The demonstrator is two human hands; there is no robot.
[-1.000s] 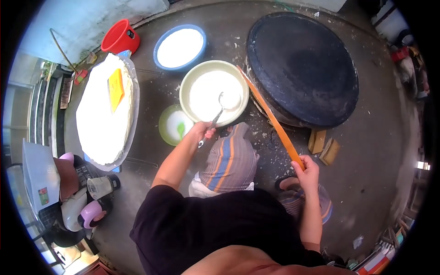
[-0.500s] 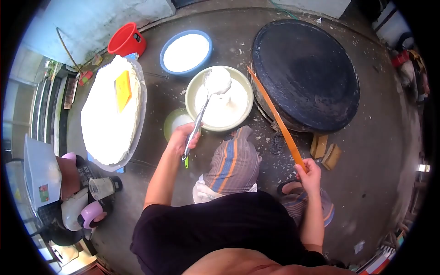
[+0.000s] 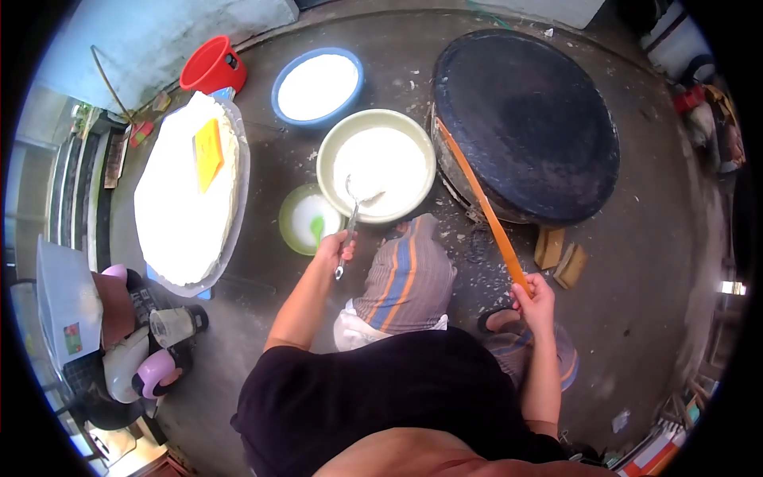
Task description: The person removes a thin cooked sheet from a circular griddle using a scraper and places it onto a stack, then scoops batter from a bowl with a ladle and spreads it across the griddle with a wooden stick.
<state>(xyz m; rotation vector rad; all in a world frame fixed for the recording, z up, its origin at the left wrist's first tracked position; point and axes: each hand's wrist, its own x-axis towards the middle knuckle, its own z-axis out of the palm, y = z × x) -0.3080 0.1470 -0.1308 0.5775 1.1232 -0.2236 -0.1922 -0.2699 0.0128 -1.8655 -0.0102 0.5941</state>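
Left arm reaches forward, hand [image 3: 337,248] gripping ladle [image 3: 352,221], its head in the pale bowl [image 3: 432,167] (white contents). Right hand [image 3: 533,300] pinches near end of orange strip [image 3: 494,226], angled far-left beside black griddle [image 3: 528,127].

The scooping end of the long-handled metal ladle [image 3: 352,219] is partly sunk in the white contents [image 3: 389,159] of the round pale-green bowl [image 3: 320,167]; its grip is partly covered by the left hand [image 3: 338,248]. 1 end of the long flat orange strip [image 3: 485,210] is partly hidden by the right hand [image 3: 534,302]. The small round green bowl [image 3: 284,230] is overlapped by the pale-green bowl. Surface detail on the broad white slab [image 3: 179,199] is lost to glare.
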